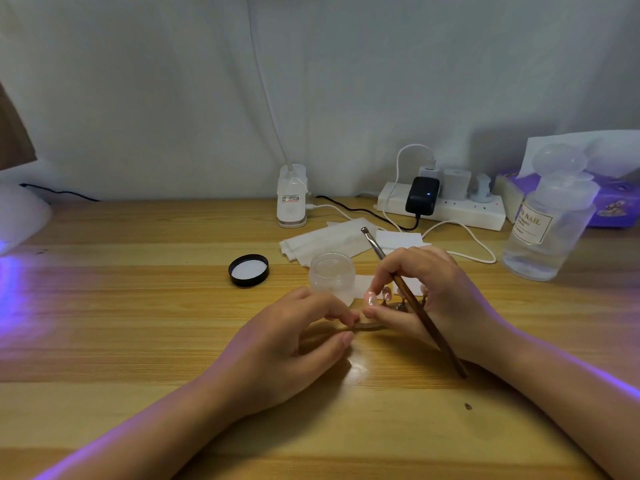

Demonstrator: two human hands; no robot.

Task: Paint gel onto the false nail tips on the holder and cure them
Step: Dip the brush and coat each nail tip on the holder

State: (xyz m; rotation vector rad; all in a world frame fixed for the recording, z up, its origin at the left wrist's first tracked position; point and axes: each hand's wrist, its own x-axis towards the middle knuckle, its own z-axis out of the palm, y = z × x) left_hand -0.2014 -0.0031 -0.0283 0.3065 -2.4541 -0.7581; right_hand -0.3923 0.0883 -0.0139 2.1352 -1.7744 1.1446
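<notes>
1. Wooden counter [138, 306] carries your open gel jar [332, 277], its black lid [248, 270] nearby.
2. Your left hand [291, 344] pinches the nail holder [372, 325] centrally.
3. Your right hand [426, 296] grips the brush [415, 306], touching a nail tip [370, 299].

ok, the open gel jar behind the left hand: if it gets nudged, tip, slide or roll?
The gel jar looks squat and wide-based, so it would probably slide on the smooth wooden table rather than tip. Its rounded wall would likely roll if knocked over. With its black lid lying off to the side, the contents could spill or smear.
</notes>
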